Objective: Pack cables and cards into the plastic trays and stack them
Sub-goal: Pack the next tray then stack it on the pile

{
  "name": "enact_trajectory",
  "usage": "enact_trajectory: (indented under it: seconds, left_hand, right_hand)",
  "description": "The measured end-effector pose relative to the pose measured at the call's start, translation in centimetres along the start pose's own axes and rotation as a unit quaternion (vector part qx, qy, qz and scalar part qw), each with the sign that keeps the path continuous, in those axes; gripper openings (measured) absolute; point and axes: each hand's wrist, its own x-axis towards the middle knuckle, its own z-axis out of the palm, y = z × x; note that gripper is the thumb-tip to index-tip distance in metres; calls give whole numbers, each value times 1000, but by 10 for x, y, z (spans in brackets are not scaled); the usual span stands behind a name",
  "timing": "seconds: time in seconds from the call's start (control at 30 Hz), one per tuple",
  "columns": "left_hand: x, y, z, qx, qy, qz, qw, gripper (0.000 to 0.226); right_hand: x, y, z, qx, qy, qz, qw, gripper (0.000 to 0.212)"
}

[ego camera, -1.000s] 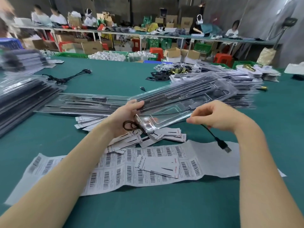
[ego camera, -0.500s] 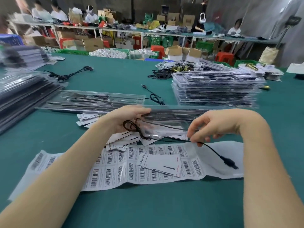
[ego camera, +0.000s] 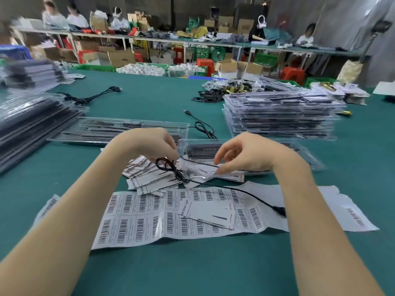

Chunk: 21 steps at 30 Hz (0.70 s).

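Tray is now down flat on the surface at frame centre, no longer lifted and tilted. Left hand pinches the coiled cable; right hand grips the tray's near edge. Cable likely goes in next. Finished stack upper right.

Tray: a second ago held tilted up off the tabletop; now lying flat at 12 o'clock of the hands.
Left hand: has gone from gripping the tray's near end to pinching the coiled cable.
Right hand: has moved toward 9 o'clock, fingers now over the tray's near end.
Cable plug: was dangling, now resting on the barcode sheet.
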Motion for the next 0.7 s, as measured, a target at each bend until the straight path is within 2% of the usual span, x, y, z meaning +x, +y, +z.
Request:
enact_trajectory:
  seconds: [0.17, 0.3, 0.37, 0.47, 0.53, 0.7]
  left_hand:
    - [4, -2, 9, -51, 44, -3, 998, 5]
    - [5, -7, 21, -156, 76, -2, 985, 6]
    - [4, -8, 25, -223, 73, 6, 972, 8]
    - [1, -8, 26, -323, 28, 7, 946, 18]
    - [-1, -8, 26, -322, 12, 11, 947, 22]
    - [2, -6, 33, -274, 41, 23, 961, 24]
  right_hand:
    - [24, -26, 36, -54, 34, -55, 996, 24]
    - [32, -30, 49, -117, 78, -63, 988, 28]
    - [34, -30, 50, -136, 116, -80, 981, 27]
    - [37, -25, 52, -115, 148, -102, 977, 20]
    - [38, -19, 54, -82, 150, -101, 980, 20]
    - [42, -10, 62, -54, 158, -95, 981, 16]
